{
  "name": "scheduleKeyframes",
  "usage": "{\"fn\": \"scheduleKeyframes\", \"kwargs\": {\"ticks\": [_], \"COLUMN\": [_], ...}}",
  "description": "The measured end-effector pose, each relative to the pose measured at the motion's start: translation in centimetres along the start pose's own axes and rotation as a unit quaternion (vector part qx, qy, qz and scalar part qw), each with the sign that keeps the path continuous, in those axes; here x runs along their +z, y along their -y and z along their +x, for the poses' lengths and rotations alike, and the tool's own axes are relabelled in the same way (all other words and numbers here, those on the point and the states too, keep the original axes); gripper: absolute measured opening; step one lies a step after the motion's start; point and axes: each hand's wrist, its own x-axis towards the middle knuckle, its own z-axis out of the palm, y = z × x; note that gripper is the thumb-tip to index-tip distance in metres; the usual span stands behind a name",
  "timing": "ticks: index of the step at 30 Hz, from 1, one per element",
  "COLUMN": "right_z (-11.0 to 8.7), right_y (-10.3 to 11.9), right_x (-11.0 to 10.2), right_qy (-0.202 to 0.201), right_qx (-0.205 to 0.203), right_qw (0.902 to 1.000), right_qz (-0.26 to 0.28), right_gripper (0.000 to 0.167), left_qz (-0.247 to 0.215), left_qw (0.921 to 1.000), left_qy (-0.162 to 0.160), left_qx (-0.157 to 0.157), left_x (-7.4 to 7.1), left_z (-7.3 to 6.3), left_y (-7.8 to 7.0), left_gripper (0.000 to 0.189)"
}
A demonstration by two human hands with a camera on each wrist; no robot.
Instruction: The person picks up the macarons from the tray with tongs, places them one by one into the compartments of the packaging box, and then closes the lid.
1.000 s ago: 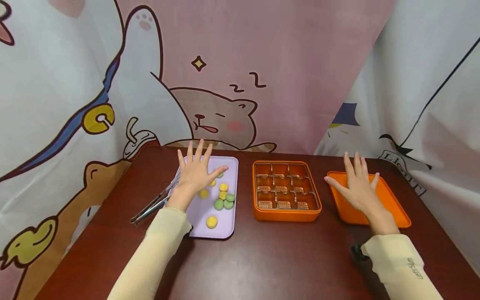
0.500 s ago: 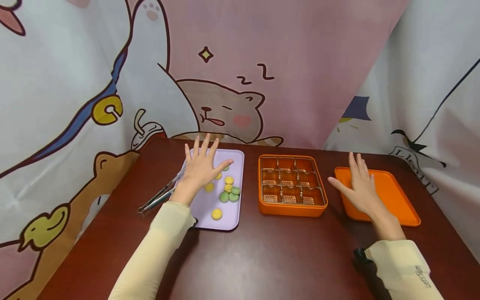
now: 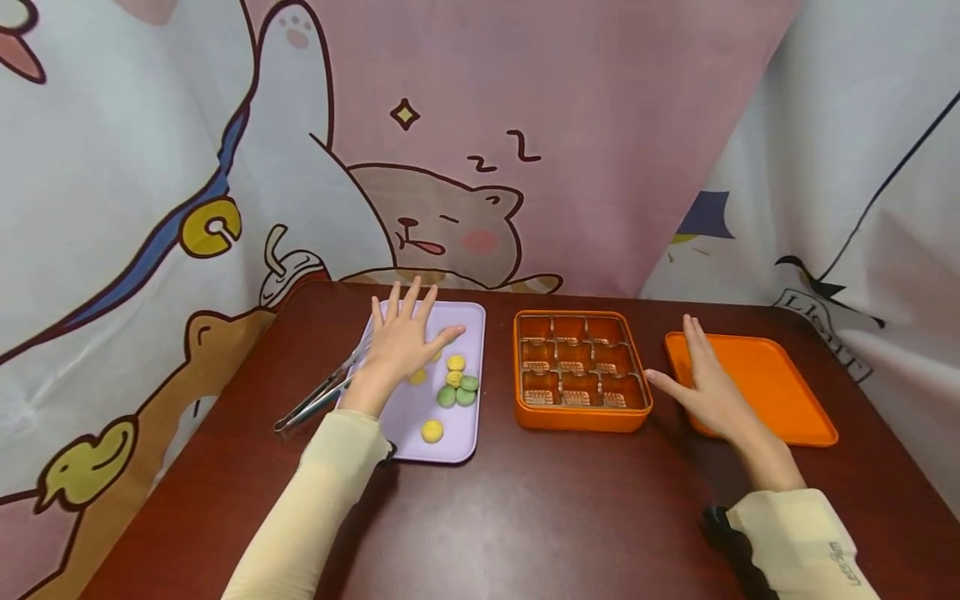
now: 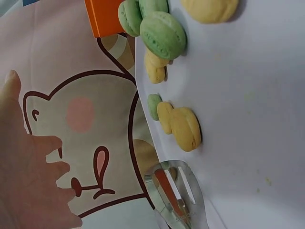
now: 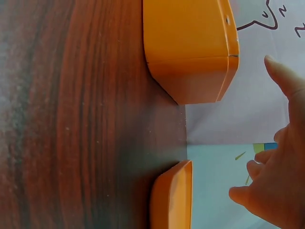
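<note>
My left hand hovers with spread fingers over the lilac tray, holding nothing. On that tray lie green macarons and yellow macarons, partly hidden by the hand. Metal tongs lean at the tray's left edge; their tip shows in the left wrist view. Between the hands stands an orange box with a clear divided insert of several compartments. My right hand, also holding nothing, is above the left edge of an orange lid, thumb stretched toward the box.
Everything sits on a dark reddish-brown table. A printed cartoon curtain hangs close behind it and along both sides. A strip of table separates the box from the lid.
My right hand has moved left, from over the lid toward the box, and its fingers have drawn closer together. The left hand stays over the tray. The head view has shifted slightly.
</note>
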Motion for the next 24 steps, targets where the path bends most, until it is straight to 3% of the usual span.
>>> {"fn": "scheduleKeyframes", "kwargs": {"ticks": [24], "right_z": [-0.4], "right_y": [0.9], "right_x": [2.1], "right_qy": [0.122], "right_qx": [-0.008], "right_qw": [0.9925], "right_qz": [0.009], "right_gripper": [0.104], "left_qz": [-0.021], "left_qw": [0.9997], "left_qy": [0.006], "left_qx": [0.004], "left_x": [-0.1], "left_z": [-0.7], "left_y": [1.1], "left_gripper": [0.085]}}
